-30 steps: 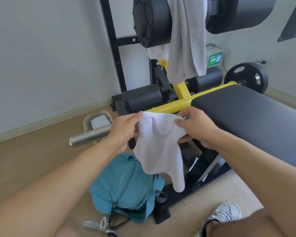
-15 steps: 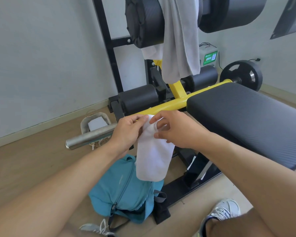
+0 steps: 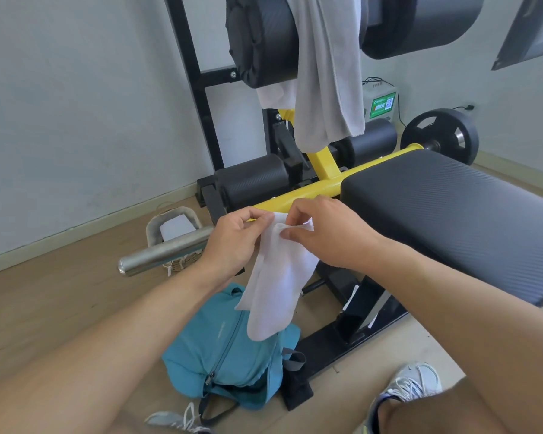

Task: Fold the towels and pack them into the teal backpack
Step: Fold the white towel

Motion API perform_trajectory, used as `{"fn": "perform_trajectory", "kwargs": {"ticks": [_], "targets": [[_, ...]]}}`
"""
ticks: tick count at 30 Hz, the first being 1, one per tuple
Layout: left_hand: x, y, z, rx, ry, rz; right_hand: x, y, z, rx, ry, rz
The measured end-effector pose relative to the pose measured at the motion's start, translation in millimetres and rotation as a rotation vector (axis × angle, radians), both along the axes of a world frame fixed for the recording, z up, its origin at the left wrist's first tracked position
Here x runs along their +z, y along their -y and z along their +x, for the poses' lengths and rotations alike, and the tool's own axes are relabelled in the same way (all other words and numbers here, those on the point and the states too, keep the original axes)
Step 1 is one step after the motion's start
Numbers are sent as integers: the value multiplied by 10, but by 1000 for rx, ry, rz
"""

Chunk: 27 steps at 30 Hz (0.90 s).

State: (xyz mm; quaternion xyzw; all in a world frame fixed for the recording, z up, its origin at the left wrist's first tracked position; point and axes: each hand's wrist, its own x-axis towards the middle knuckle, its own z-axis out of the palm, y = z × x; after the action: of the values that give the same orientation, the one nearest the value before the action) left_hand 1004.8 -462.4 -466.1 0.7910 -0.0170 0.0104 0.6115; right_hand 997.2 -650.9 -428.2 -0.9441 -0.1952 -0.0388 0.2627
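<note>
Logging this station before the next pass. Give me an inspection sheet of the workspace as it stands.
Surface: wooden floor; no table in use.
Job's things: white towel held up, hanging above the teal backpack, which lies on the floor with its zipper partly open; grey towel draped over the upper roller pad.
Clutter: woven basket by the wall, steel bar in front of it.
Hands: left hand and right hand both pinch the white towel's top edge.
Cables: black cord at the green-labelled box; another runs to a wall plug.
Surroundings: black bench pad, yellow frame, weight plate, pale wall.
</note>
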Motion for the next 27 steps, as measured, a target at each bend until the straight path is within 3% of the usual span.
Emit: {"fn": "perform_trajectory", "kwargs": {"ticks": [14,20,27], "targets": [[103,3,-93,-128,-58,-103,-42,36,88,11,94,45],[-5,-111,12,-65,-41,-63,-1,276,176,43,20,-215],[-84,-153,58,17,18,89,-17,395,233,12,41,-252]]}}
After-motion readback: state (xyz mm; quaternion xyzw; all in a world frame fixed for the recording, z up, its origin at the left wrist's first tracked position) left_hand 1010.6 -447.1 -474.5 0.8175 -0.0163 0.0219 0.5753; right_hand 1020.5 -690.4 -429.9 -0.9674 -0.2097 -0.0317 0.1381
